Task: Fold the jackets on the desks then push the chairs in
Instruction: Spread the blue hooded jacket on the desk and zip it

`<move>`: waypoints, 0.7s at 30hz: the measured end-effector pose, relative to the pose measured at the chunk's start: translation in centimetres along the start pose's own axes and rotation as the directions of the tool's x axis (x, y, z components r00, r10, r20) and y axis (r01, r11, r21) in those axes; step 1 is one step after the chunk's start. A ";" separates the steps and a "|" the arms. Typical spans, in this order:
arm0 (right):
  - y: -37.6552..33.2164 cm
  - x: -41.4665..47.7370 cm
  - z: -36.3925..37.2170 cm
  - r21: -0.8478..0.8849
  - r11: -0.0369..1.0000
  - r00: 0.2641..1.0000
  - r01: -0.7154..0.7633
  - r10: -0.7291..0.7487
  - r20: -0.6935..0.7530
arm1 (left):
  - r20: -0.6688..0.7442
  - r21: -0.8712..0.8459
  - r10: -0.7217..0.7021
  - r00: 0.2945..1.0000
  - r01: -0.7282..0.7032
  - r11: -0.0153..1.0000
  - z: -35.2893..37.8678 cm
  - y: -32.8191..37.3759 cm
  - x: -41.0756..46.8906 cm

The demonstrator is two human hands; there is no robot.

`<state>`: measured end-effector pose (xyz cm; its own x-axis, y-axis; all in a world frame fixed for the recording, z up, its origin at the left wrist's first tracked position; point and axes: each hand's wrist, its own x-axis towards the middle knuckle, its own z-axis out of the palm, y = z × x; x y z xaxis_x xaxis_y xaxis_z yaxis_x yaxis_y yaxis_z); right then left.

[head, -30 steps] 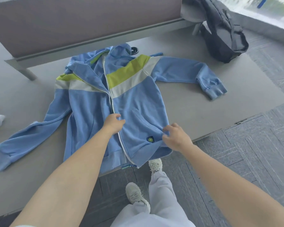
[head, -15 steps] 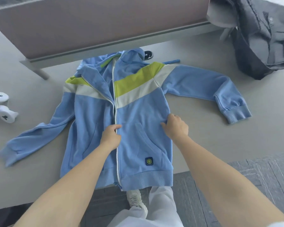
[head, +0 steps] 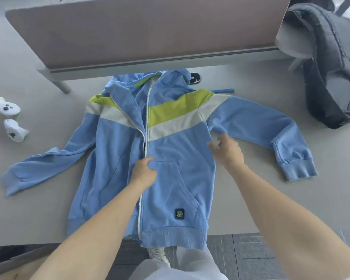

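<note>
The jacket [head: 176, 150] is lying flat on the bench [head: 251, 199], hood nearest the screen [head: 139, 33], hem overhanging the edge farthest from it. The left hand [head: 144, 172] is pinching fabric at the zipper. The right hand [head: 227, 151] is spreading loose fingers at the side seam, gripping nothing. It is probably soft, light and floppy, so shoulder and cuff look the best places to grip.

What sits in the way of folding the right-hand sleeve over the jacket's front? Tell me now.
Nothing visible lies on the right-hand sleeve or across the blue jacket. Only the hands are there: the left hand grips at the zipper, the right hand is at the side seam. The dark bundle lies clear of the cuff.
</note>
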<state>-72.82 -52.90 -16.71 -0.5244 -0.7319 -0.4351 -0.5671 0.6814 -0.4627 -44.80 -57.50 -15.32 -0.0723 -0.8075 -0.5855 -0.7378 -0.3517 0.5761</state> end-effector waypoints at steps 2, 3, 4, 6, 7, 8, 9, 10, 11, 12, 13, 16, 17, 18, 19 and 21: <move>-2.8 1.8 0.3 -0.026 0.997 0.997 0.067 -0.068 -0.021 | -0.026 0.008 -0.027 0.999 0.027 1.000 0.0 -0.4 0.2; -4.1 2.7 0.5 -0.025 0.997 0.997 0.071 -0.071 -0.032 | -0.033 0.036 -0.016 0.999 0.017 0.999 0.1 -0.7 0.2; -5.2 3.7 0.5 -0.010 0.999 0.998 0.049 -0.049 -0.041 | -0.039 0.068 -0.002 0.999 0.004 0.998 0.1 -0.8 0.2; -6.3 5.3 0.5 -0.034 0.999 0.999 -0.009 0.008 -0.036 | -0.051 0.111 0.017 0.999 -0.012 0.994 0.3 -0.8 0.4; -6.4 6.0 0.5 -0.079 0.997 1.000 -0.011 0.009 -0.029 | -0.055 0.122 0.024 0.998 -0.017 0.992 0.4 -0.7 0.5; -6.3 6.5 0.4 -0.121 0.993 1.000 0.000 -0.003 -0.021 | -0.053 0.126 0.029 0.998 -0.022 0.992 0.6 -0.5 0.6; -6.1 6.8 0.1 -0.143 0.990 1.000 0.007 -0.011 -0.023 | -0.045 0.119 0.036 0.998 -0.031 0.992 0.8 -0.3 0.7; -5.9 7.0 -0.3 -0.135 0.991 0.999 0.006 -0.011 -0.032 | -0.033 0.101 0.044 0.998 -0.040 0.994 1.0 -0.2 0.8; -5.6 7.2 -0.8 -0.108 0.994 0.999 0.001 -0.007 -0.052 | -0.023 0.077 0.048 0.999 -0.047 0.996 1.2 -0.1 0.8; -5.1 7.5 -1.3 -0.062 0.998 0.996 -0.016 0.010 -0.085 | -0.013 0.051 0.047 0.999 -0.047 0.998 1.3 -0.1 0.9; -4.4 7.7 -1.9 -0.007 0.999 0.991 -0.039 0.038 -0.125 | -0.007 0.035 0.048 0.999 -0.048 0.998 1.4 -0.2 0.9; -2.2 8.8 -3.5 -0.020 0.997 0.977 -0.078 0.072 -0.200 | 0.021 0.119 0.080 0.997 -0.082 0.990 1.4 -0.6 1.3; -1.6 9.2 -3.9 -0.096 0.993 0.980 -0.070 0.051 -0.193 | 0.027 0.154 0.076 0.997 -0.079 0.985 1.4 -0.5 1.5; -1.4 9.7 -4.0 -0.160 0.986 0.980 -0.049 0.017 -0.199 | 0.026 0.171 0.066 0.998 -0.069 0.983 1.4 -0.4 1.7; -1.5 10.2 -4.2 -0.190 0.982 0.974 -0.015 -0.028 -0.224 | 0.016 0.171 0.056 0.998 -0.058 0.984 1.5 -0.1 1.8; -2.6 11.4 -4.5 -0.238 0.966 0.954 0.099 -0.160 -0.254 | -0.012 0.190 0.046 0.999 -0.043 0.981 1.7 0.2 2.4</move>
<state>-80.20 -63.04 -17.01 -0.5704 -0.8085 -0.1449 -0.7511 0.5848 -0.3063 -46.26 -58.66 -17.61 -0.0981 -0.8282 -0.5517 -0.8482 -0.2203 0.4816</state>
